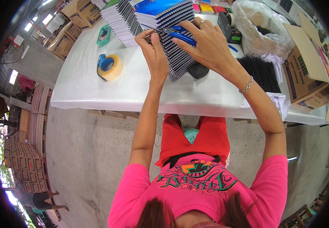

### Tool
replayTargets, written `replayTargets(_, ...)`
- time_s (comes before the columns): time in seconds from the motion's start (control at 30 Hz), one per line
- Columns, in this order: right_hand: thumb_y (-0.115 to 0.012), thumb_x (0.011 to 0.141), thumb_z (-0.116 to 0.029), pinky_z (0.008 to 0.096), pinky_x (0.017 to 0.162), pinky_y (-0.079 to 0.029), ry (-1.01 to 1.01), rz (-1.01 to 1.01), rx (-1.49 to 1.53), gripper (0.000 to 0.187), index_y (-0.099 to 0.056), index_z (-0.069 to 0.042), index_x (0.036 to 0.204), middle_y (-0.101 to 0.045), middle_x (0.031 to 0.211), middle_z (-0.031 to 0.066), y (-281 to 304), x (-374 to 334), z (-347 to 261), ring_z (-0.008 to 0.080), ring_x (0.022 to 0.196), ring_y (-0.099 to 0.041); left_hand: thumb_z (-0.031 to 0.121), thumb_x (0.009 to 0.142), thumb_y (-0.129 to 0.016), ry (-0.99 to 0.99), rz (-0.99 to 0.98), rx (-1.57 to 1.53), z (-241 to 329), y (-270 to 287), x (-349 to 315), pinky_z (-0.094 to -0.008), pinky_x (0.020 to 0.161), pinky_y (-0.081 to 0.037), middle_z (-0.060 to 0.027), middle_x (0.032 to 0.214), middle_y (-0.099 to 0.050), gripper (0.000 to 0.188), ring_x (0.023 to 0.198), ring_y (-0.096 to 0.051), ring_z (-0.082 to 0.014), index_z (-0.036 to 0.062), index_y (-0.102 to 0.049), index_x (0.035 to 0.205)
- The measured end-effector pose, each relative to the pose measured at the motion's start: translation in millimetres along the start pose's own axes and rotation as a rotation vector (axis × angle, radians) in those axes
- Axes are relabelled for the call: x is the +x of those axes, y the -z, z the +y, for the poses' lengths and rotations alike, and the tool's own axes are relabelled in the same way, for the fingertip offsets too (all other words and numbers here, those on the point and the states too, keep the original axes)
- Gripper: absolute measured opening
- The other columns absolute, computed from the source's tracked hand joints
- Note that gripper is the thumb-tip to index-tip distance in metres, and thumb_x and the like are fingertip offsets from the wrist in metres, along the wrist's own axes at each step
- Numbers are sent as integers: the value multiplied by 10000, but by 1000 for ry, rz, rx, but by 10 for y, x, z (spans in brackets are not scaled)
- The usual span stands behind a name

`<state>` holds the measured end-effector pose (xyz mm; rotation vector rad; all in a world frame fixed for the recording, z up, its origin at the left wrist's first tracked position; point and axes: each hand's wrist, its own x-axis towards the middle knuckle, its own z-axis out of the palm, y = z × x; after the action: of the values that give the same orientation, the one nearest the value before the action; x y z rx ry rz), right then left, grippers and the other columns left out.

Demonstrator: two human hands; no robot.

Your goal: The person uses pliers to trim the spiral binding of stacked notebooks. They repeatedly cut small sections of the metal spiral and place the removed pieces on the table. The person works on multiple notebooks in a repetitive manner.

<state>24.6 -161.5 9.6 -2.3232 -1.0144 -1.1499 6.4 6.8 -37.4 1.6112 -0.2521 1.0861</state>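
Observation:
A tall stack of spiral-bound notebooks (176,57) with black coils and a blue cover on top stands at the table's far middle. My right hand (212,47) is closed around blue-handled cutting pliers (183,38), whose metal jaws point left across the coils. At the stack's left corner, my left hand (155,57) has thumb and fingers pinched together beside the jaws' tip. What the pinch holds is too small to tell. Left of it rises a second stack of coil-bound notebooks (122,24) with a green cover.
A tape roll in a blue dispenser (111,67) and a green basket (103,35) lie to the left. A dark rounded object (198,70) sits by the stack. Rightward are black coils (261,72), a plastic bag (261,28) and an open carton (305,78).

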Motion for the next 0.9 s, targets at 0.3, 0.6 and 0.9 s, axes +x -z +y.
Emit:
replayTargets(0.3, -595, 966, -493, 407, 595, -552, -107, -167, 110, 406, -641, -104, 1071, -710, 864, 131, 17, 11, -43, 305, 718, -706, 323, 1104, -394, 21, 13, 25, -2, 12, 11, -282, 859, -402, -72, 1108, -455, 331, 957, -450, -134, 23, -415, 1242)
replayTargets(0.6, -622, 932, -536, 489, 885, -473, -91, -93, 1, 530, -630, -120, 1261, -633, 1202, 194, -7, -130, 22, 339, 1069, -616, 313, 1086, -430, 68, 70, -111, 88, -27, -17, -369, 1016, -352, -116, 1187, -430, 376, 1073, -444, -205, 17, -406, 1316)
replayTargets(0.9, -621, 948, -486, 462, 765, -523, -37, -48, 33, 429, -646, -118, 1167, -685, 1053, 174, -63, -38, -37, 326, 929, -674, 330, 1080, -470, 56, 0, -46, -44, 24, -50, -285, 906, -397, -61, 1117, -475, 351, 970, -456, -129, 24, -446, 1248)
